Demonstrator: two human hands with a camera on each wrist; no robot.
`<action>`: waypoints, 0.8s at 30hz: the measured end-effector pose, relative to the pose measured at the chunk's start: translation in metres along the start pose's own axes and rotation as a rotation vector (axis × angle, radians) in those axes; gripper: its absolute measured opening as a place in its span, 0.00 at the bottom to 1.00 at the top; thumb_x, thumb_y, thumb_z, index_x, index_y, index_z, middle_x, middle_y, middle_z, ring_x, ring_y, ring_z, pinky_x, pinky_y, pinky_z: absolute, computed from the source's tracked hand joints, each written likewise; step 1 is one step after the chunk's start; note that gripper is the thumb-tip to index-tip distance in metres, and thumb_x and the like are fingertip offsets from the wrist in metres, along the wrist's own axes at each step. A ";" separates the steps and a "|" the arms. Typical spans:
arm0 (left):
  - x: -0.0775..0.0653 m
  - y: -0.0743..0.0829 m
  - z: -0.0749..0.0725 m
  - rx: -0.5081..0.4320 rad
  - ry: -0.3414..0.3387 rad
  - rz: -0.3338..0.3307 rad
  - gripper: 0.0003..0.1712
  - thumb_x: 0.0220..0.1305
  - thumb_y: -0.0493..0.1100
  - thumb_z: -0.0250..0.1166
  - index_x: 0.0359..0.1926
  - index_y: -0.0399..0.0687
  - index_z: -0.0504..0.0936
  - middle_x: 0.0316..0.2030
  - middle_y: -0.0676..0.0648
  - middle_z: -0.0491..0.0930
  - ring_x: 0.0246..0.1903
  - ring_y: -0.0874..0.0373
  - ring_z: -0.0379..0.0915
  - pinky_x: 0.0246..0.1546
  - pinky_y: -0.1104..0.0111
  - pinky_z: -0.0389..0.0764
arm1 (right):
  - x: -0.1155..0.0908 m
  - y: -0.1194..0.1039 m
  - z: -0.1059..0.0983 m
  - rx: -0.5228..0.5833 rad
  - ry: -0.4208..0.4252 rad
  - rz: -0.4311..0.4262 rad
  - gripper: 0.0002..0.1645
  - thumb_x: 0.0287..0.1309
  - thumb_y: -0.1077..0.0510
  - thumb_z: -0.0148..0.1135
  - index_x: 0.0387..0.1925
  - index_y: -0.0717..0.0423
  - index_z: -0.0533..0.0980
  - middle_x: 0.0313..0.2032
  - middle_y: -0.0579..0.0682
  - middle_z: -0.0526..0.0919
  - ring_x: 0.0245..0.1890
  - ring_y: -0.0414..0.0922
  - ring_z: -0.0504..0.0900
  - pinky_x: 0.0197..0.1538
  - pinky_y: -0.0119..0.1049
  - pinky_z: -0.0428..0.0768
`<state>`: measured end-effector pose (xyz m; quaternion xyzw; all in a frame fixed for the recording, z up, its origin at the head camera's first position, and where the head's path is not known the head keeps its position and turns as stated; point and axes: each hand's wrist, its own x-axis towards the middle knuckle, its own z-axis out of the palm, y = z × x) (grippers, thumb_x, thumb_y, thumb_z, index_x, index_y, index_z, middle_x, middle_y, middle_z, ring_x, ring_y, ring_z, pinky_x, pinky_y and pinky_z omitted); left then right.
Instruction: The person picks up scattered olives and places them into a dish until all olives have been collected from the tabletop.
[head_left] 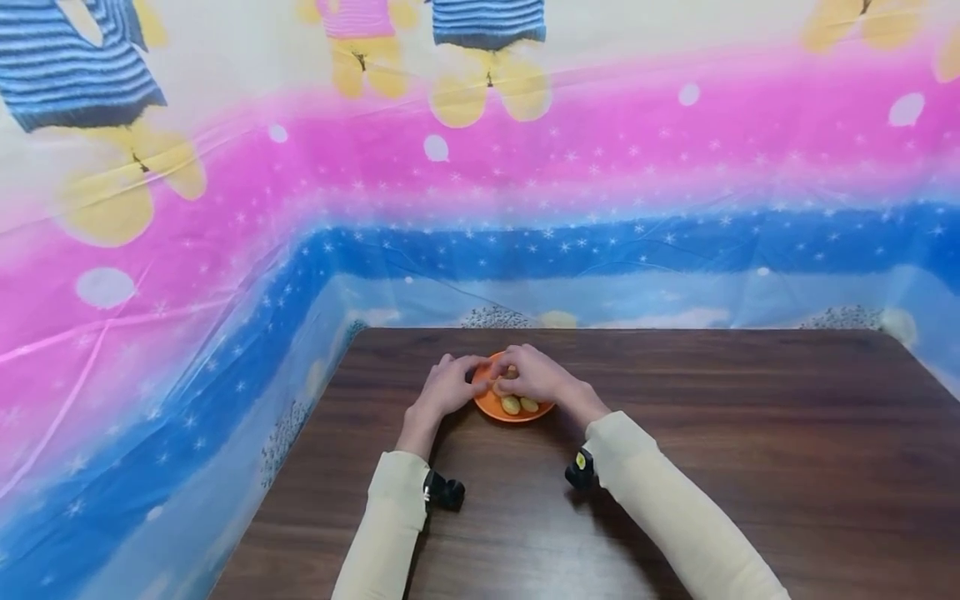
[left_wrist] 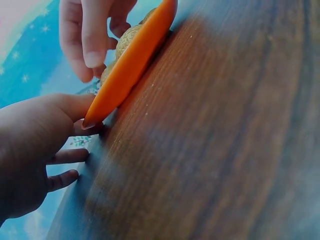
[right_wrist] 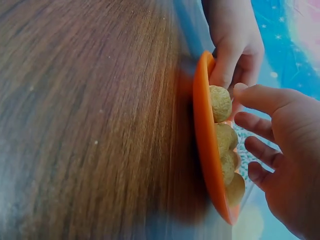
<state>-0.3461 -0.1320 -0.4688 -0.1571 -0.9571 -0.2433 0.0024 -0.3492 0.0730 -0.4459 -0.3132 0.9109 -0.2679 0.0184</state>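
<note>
An orange plate (head_left: 489, 405) sits on the table, bearing several round, rough-skinned, yellow-tan balls (right_wrist: 227, 134) that look like walnuts. At its left edge, my left hand (left_wrist: 30, 145) pinches the rim, thumb on the upper side and a finger below; its other fingers spread apart near the tabletop. My right hand (head_left: 536, 375) hovers over the plate with loosely bent fingers and nothing between them. In the right wrist view, its thumb tip comes right beside the ball (right_wrist: 220, 103) nearest the left hand. From the head view, the hands hide part of the plate.
The dark wood-grain table (head_left: 750, 433) extends to both sides and toward me. A printed pink and blue cloth (head_left: 600, 167) hangs behind it and along the left. Small black cameras (head_left: 447, 493) are strapped at both cuffs.
</note>
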 end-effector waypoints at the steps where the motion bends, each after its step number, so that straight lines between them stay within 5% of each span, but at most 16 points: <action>1: -0.001 -0.001 0.000 -0.003 -0.001 -0.001 0.26 0.67 0.57 0.64 0.65 0.63 0.77 0.59 0.52 0.79 0.46 0.51 0.64 0.48 0.56 0.69 | -0.001 -0.001 0.000 -0.002 0.006 -0.001 0.09 0.64 0.52 0.65 0.44 0.45 0.85 0.44 0.46 0.81 0.48 0.48 0.74 0.57 0.45 0.75; 9: -0.009 -0.006 -0.005 0.004 -0.003 -0.032 0.25 0.67 0.55 0.64 0.64 0.63 0.78 0.59 0.53 0.78 0.45 0.51 0.64 0.47 0.56 0.70 | -0.011 -0.003 -0.006 0.015 0.055 0.005 0.12 0.67 0.50 0.62 0.47 0.48 0.85 0.45 0.46 0.80 0.48 0.46 0.75 0.57 0.46 0.75; 24: -0.006 0.004 -0.014 0.073 -0.067 0.008 0.26 0.69 0.54 0.63 0.66 0.59 0.75 0.65 0.51 0.75 0.56 0.48 0.66 0.59 0.50 0.67 | -0.058 0.033 -0.035 -0.052 0.205 0.058 0.15 0.66 0.49 0.64 0.48 0.52 0.84 0.48 0.49 0.82 0.54 0.51 0.77 0.60 0.52 0.73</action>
